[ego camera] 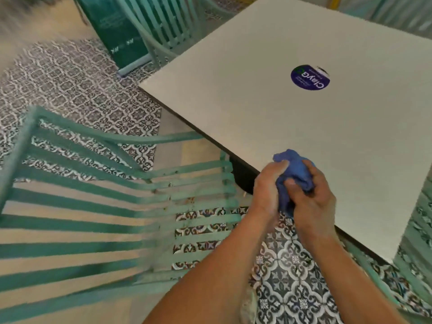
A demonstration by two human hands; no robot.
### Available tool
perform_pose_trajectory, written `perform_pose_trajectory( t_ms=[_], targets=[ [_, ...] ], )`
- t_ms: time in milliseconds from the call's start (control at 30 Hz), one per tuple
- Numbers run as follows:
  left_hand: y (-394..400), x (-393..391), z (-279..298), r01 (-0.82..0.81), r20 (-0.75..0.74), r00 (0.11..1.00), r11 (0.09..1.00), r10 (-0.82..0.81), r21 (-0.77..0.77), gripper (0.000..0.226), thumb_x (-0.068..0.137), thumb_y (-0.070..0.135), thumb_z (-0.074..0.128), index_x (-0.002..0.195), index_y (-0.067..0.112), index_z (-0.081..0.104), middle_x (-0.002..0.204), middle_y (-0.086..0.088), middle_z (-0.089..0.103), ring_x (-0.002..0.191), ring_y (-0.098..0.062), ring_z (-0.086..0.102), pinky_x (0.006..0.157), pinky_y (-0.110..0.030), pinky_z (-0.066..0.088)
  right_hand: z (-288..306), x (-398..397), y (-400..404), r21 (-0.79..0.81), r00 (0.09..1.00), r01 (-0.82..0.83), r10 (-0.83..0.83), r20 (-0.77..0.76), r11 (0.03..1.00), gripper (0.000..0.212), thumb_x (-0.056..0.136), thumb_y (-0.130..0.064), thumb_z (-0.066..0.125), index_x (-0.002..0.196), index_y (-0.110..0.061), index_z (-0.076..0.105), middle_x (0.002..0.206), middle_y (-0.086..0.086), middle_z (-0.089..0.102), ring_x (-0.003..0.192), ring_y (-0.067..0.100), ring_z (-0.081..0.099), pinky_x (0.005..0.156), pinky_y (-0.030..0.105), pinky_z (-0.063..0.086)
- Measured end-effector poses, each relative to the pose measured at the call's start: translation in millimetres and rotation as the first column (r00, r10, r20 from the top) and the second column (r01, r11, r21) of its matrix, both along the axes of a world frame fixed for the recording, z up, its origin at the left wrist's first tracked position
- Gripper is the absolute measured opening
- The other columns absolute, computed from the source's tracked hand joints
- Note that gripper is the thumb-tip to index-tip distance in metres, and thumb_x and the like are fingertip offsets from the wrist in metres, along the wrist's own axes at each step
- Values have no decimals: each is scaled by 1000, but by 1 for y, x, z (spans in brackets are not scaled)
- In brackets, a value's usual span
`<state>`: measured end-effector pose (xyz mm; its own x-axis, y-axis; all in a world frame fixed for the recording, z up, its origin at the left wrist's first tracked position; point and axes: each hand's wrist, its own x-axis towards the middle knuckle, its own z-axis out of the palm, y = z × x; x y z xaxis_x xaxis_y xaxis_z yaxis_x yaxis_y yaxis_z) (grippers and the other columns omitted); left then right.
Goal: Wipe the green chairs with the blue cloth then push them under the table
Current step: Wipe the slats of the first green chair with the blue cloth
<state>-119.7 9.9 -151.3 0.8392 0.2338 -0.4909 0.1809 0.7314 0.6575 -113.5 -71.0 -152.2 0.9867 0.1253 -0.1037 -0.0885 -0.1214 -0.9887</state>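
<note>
A crumpled blue cloth (295, 174) is bunched between both my hands above the near edge of the white table (304, 118). My left hand (268, 190) grips its left side and my right hand (312, 202) wraps its right side. A green slatted chair (112, 206) stands pulled out to the left, its seat slats reaching toward the table edge. A second green chair (163, 24) sits at the table's far side. Part of a third green chair (418, 242) shows at the right edge.
A round dark blue sticker (309, 77) lies on the tabletop. A dark green standing sign (117, 36) is on the floor at the back left. Patterned tiles (287, 277) and a patterned rug (70, 85) cover the floor.
</note>
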Motion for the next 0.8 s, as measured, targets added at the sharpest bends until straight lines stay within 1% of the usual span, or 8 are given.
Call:
perform_pose_trajectory(
  t_ms=[100,200,267,367,467,567,667,800],
  targets=[
    [31,-19,-7,-87,-127,985,970,119,228,7,84,17,67,79,14,66,95,-22,63,91,-33,60,89,-52,48,-2,-17,27,-105,996,-72,76,35,992,38,92,-10,60,125,-27,54,102,-8,65,83,-9,64,65,8,50],
    [57,-38,-23,-113,-262,939,919,222,377,15,82,19,70,96,16,64,98,-12,68,90,-26,66,87,-46,54,-11,-39,60,-398,982,-163,188,23,903,38,92,-18,58,127,-31,54,92,-14,61,71,-11,58,59,-1,39],
    [84,-58,-41,-71,-338,912,900,233,431,25,81,20,70,104,18,60,93,-6,68,87,-22,67,84,-41,55,-15,-55,82,-562,966,-188,255,42,806,37,90,-19,59,126,-27,57,100,-3,58,70,-4,55,58,2,38],
    [133,-96,-62,73,-387,898,799,207,596,11,76,16,74,83,21,67,77,0,69,74,-17,67,74,-37,57,-25,-85,113,-683,923,-272,384,14,678,52,85,-24,66,135,-21,50,138,14,34,112,21,53,80,19,42],
    [179,-133,-69,187,-409,910,806,74,561,11,73,18,72,63,20,68,63,5,69,63,-12,66,62,-31,56,-44,-125,149,-597,812,-537,558,-174,595,92,83,-25,69,153,-26,8,160,2,-7,132,10,30,97,23,35],
    [223,-159,-84,274,-434,899,855,-64,441,11,79,15,66,70,17,73,70,-6,73,66,-23,69,57,-38,57,-73,-147,186,-729,755,-509,645,-123,457,87,86,-30,65,152,-21,10,156,4,16,121,26,49,93,33,45],
    [263,-169,-108,198,-403,914,916,-44,350,16,77,-2,60,82,2,73,88,-24,71,77,-35,68,73,-47,56,-109,-147,218,-806,748,-444,658,-92,392,78,87,-25,64,150,-17,20,147,7,31,107,29,56,90,37,49],
    [302,-161,-160,201,-325,944,870,-50,449,39,77,-11,45,99,4,73,105,-15,71,95,-28,64,84,-38,53,-174,-122,252,-774,789,-388,614,1,500,59,81,-8,65,138,-9,48,130,18,53,102,37,58,85,39,47]
  ],
)
